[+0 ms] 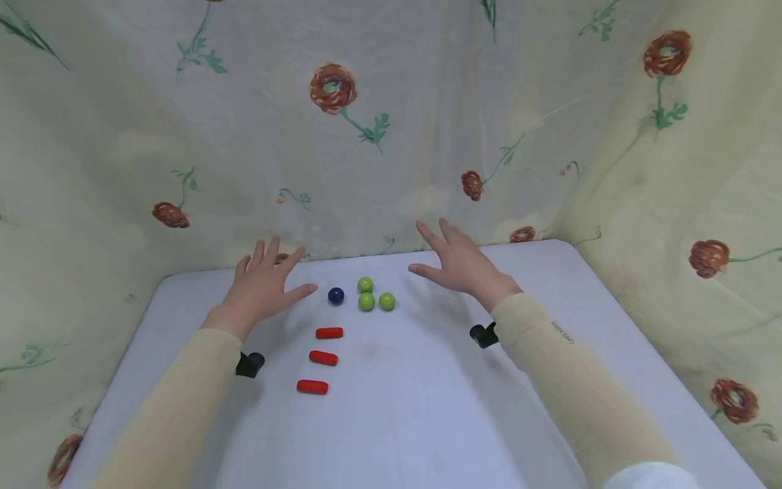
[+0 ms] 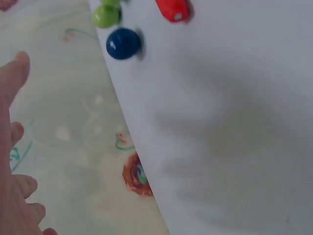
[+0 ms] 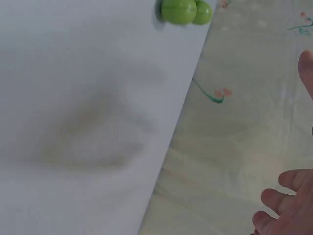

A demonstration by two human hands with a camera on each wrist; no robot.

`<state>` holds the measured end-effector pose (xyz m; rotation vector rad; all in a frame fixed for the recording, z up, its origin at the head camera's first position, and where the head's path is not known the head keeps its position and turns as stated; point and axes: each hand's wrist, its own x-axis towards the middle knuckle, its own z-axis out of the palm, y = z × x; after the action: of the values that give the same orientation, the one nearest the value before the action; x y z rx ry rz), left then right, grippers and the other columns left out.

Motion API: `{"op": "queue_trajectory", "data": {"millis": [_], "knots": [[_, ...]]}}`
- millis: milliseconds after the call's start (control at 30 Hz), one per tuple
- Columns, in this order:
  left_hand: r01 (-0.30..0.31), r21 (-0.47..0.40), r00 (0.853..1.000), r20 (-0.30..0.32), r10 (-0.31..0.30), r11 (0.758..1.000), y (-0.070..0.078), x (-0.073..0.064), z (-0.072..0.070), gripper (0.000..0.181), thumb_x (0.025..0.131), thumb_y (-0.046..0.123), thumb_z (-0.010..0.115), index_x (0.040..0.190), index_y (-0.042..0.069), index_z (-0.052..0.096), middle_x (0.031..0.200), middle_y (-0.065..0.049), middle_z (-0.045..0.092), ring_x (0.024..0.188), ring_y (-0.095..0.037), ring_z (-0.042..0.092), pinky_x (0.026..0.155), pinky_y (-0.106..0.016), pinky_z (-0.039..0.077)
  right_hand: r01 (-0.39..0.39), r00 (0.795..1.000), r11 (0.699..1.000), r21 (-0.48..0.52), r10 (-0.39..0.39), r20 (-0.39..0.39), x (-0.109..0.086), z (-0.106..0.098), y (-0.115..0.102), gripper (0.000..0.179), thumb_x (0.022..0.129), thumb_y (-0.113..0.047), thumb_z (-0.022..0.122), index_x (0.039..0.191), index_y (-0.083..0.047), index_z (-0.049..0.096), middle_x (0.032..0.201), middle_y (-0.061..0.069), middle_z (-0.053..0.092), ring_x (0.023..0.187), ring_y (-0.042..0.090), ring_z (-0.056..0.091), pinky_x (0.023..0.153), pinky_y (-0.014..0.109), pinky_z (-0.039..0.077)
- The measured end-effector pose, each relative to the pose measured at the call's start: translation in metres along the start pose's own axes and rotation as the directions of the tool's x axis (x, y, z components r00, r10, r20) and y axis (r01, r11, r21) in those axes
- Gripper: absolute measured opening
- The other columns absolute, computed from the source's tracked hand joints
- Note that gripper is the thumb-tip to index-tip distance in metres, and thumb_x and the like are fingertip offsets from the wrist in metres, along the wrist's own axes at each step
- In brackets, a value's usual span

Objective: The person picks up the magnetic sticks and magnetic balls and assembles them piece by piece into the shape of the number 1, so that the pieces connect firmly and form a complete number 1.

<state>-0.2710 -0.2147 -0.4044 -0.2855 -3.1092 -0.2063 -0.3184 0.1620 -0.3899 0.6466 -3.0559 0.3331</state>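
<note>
My left hand (image 1: 256,288) is held over the far left part of the white table, fingers spread and holding nothing. Nearest to its thumb is a dark blue ball (image 1: 336,296). Just right of that ball, three green balls (image 1: 366,301) sit in a close cluster. My right hand (image 1: 464,265) hovers to the right of the green balls, its fingers spread and nothing in them. Three red rods (image 1: 323,358) lie one below another, nearer to me than the balls. The left wrist view shows the blue ball (image 2: 123,43) and the end of one red rod (image 2: 173,10).
The white table (image 1: 403,421) has rounded far corners. A pale curtain (image 1: 244,136) printed with brown flowers hangs behind it and along both sides. A black wrist mount (image 1: 485,335) shows under the right sleeve, another (image 1: 250,365) by the left.
</note>
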Motion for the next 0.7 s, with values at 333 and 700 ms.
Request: {"op": "queue_trajectory", "data": {"millis": [333,700], "knots": [[-0.063,-0.034,0.997,-0.051,0.061,0.997,0.009,-0.040,0.017,0.075,0.092,0.060,0.058,0.152,0.019,0.039,0.157,-0.020,0.027,0.142,-0.044,0.022,0.106,-0.068,0.024,0.008,0.999,0.985,0.170,0.001,-0.050,-0.022,0.047,-0.007,0.084,0.090,-0.067,0.054,0.158,-0.035,0.016,0.151,0.015,0.038,0.134,0.035,0.041,0.105,0.052,0.038],[-0.005,-0.236,0.999,-0.044,-0.005,0.972,0.013,-0.085,0.045,0.061,0.091,0.051,0.066,0.141,0.019,0.053,0.139,-0.014,0.050,0.128,-0.037,0.043,0.098,-0.059,0.042,0.001,0.999,0.935,0.355,0.015,-0.043,-0.028,0.090,-0.014,0.068,0.094,-0.056,0.058,0.153,-0.027,0.038,0.145,0.007,0.046,0.131,0.025,0.046,0.107,0.047,0.037]]}}
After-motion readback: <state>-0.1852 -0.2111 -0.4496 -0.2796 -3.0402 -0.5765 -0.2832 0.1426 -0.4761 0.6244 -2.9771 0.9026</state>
